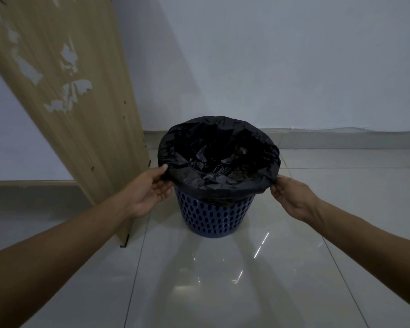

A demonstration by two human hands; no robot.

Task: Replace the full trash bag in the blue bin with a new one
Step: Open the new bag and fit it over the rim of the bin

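One wooden panel stands beside the bin — left hand pinches its bag.

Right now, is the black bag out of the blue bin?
No, the black bag sits in the blue bin, folded over its rim.

A blue bin with oval holes stands upright on the floor. A crinkled black bag lines it, folded down over the rim.
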